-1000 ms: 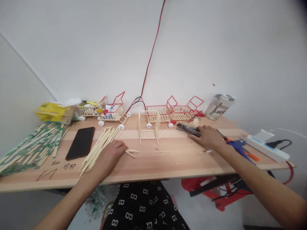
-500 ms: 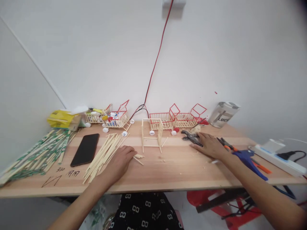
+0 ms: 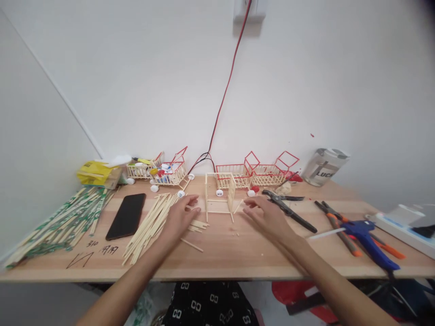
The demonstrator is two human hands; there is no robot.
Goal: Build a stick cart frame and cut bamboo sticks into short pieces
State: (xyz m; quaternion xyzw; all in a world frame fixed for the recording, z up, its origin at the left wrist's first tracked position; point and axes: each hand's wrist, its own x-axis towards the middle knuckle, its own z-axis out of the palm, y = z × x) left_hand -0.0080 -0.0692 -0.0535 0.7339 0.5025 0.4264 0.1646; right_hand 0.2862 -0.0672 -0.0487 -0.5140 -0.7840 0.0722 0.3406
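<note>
A small frame of pale wooden sticks (image 3: pixel 219 212) stands upright on the table, between my two hands. Left of it is my left hand (image 3: pixel 181 215), fingers apart and holding nothing, over the edge of a pile of loose sticks (image 3: pixel 149 231). Several short cut sticks (image 3: pixel 199 226) lie just beside that hand. My right hand (image 3: pixel 263 213) hovers to the right of the frame, fingers apart, near a single short stick (image 3: pixel 239 206). Black-handled pliers (image 3: pixel 295 217) rest on the table, right of my right hand.
Several stick-built carts with red trim (image 3: pixel 234 171) line the wall. At left lie a phone (image 3: pixel 125 216) and wrapped chopsticks (image 3: pixel 57 222). On the right are a blue glue gun (image 3: pixel 367 240), orange-handled pliers (image 3: pixel 343 235), a power strip (image 3: pixel 404 231) and a can (image 3: pixel 324 166).
My right hand has left the black-handled pliers and moved left towards the frame. My left hand has lifted from the short sticks and moved nearer the frame. The view has shifted slightly.
</note>
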